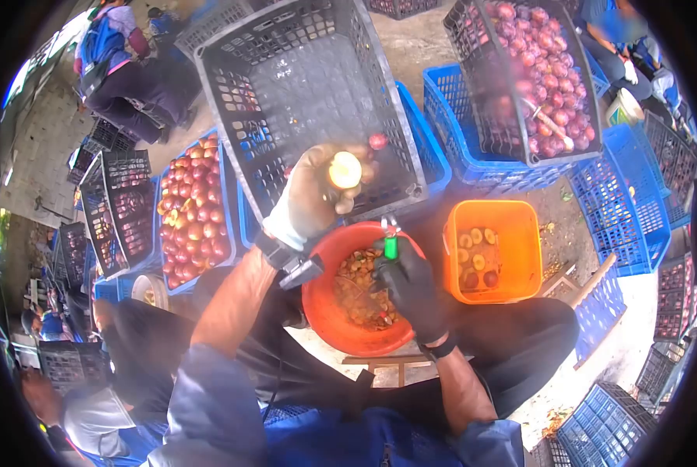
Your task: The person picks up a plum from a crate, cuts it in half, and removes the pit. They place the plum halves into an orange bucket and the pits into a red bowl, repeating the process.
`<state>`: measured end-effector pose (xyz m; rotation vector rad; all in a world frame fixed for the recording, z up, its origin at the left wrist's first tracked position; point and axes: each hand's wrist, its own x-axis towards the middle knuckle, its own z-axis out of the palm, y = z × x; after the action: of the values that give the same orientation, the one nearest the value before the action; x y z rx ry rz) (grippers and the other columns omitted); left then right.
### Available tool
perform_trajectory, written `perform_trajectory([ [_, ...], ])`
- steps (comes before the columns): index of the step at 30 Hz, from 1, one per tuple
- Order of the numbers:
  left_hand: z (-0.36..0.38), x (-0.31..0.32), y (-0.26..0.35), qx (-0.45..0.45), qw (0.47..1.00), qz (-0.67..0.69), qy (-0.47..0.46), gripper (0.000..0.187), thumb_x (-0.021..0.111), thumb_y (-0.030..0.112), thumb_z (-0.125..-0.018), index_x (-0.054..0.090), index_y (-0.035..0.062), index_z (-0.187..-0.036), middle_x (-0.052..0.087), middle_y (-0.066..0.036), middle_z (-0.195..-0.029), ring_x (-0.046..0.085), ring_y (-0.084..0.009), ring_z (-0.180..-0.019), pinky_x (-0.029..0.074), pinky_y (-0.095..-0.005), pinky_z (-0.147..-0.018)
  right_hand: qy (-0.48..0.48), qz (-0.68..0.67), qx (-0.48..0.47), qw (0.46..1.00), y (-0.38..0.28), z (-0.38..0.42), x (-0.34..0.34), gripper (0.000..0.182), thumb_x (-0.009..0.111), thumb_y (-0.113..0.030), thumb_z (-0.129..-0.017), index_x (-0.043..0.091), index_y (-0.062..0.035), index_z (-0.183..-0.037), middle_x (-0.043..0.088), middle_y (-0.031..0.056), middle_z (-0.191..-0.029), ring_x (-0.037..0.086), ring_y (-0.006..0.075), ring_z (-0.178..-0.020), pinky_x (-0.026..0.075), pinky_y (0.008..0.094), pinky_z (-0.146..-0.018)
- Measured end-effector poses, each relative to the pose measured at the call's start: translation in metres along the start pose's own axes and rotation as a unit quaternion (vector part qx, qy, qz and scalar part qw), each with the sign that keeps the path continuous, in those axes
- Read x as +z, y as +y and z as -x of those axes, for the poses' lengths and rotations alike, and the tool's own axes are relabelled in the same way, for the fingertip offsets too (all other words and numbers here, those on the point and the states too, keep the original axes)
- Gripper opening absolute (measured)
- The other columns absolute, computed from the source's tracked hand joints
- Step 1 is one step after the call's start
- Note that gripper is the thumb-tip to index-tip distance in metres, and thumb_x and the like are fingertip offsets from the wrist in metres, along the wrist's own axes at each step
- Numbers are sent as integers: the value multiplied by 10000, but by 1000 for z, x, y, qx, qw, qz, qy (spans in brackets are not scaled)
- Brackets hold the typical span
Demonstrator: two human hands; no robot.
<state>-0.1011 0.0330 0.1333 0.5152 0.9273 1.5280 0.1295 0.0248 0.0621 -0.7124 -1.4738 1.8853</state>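
My left hand (308,191), in a pale glove, is raised over the near end of a black crate (411,148). Its fingers are closed around a cut plum (344,170) whose pale yellow face shows. Lower down, my right hand (412,294) wears a dark glove and grips a small tool with a green handle (390,247); its metal end points up and away from me. That hand overlaps the right side of a red bucket (364,342), which holds brownish-yellow pieces and scraps. Inside the black crate, a red plum (377,141) lies near the left hand's fingertips.
An orange square bucket (529,257) with several halved fruits stands to the right. Full crates of plums (197,210) lie left, with more plums (535,78) at the upper right. Blue crates (629,202) line the right side. Other people (119,62) are nearby.
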Motion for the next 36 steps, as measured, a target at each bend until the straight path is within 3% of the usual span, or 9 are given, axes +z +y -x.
perform_trajectory([
  [7, 72, 39, -12, 103, 983, -153, -22, 468, 353, 374, -1092, 608, 20, -1258, 699, -113, -1044, 589, -134, -743, 445, -231, -580, 36, 382, -305, 871, -82, 12, 3, 252, 665, -180, -955, 576, -42, -1146, 646, 173, -945, 654, 371, -692, 505, 443, -593],
  [8, 76, 43, -17, 143, 963, -229, 8, 461, 344, 361, -1092, 608, 19, -1252, 699, -110, -1043, 598, -140, -748, 455, -235, -597, 37, 442, -297, 845, -87, 16, 9, 236, 663, -203, -959, 568, -51, -1111, 638, 157, -913, 654, 350, -672, 503, 431, -577],
  [13, 96, 58, -14, 205, 954, -220, -4, 352, 373, 219, -1054, 630, 20, -1192, 704, -82, -971, 629, -128, -768, 460, -235, -603, 57, 630, -291, 718, -97, 20, 36, 227, 640, -284, -979, 512, -98, -960, 597, 86, -786, 651, 232, -589, 485, 364, -500],
  [19, 103, 55, -15, 186, 964, -185, 50, 335, 389, 212, -1053, 651, 23, -1139, 708, -77, -894, 624, -88, -729, 396, -206, -493, 44, 685, -293, 665, -89, 19, 50, 179, 626, -216, -963, 510, -81, -953, 590, 51, -743, 638, 188, -552, 465, 333, -462],
  [22, 93, 42, -24, 206, 959, -182, 65, 378, 387, 260, -1061, 666, 8, -1097, 712, -95, -901, 634, -103, -735, 447, -230, -546, 34, 690, -275, 669, -87, 20, 58, 167, 621, -184, -952, 512, -58, -969, 600, 73, -727, 649, 202, -565, 476, 339, -464],
  [25, 86, 40, -30, 231, 964, -108, 74, 431, 387, 311, -1062, 679, -6, -1049, 714, -98, -912, 641, -119, -740, 490, -261, -620, 23, 607, -284, 742, -88, 19, 63, 186, 620, -177, -959, 521, -30, -1014, 614, 105, -727, 665, 233, -590, 495, 369, -486],
  [28, 88, 42, -29, 238, 955, -137, 109, 468, 381, 323, -1054, 689, -28, -1025, 713, -109, -940, 657, -142, -763, 521, -292, -703, 6, 536, -202, 819, -90, 24, 68, 236, 630, -146, -985, 560, -14, -1168, 637, 232, -835, 657, 405, -690, 498, 482, -586],
  [31, 84, 38, -32, 292, 924, -217, 114, 482, 378, 321, -1052, 694, -41, -1035, 713, -119, -973, 668, -156, -783, 530, -300, -723, 13, 485, -260, 835, -71, 17, 63, 253, 630, -214, -981, 530, 1, -1071, 621, 175, -713, 655, 358, -629, 499, 459, -544],
  [36, 85, 44, -28, 308, 909, -242, 145, 432, 408, 281, -1046, 698, -40, -1037, 710, -118, -991, 681, -173, -808, 536, -310, -743, -11, 373, -225, 900, -66, 10, 63, 241, 629, -207, -989, 539, 11, -1040, 622, 211, -703, 644, 406, -664, 476, 483, -568],
])
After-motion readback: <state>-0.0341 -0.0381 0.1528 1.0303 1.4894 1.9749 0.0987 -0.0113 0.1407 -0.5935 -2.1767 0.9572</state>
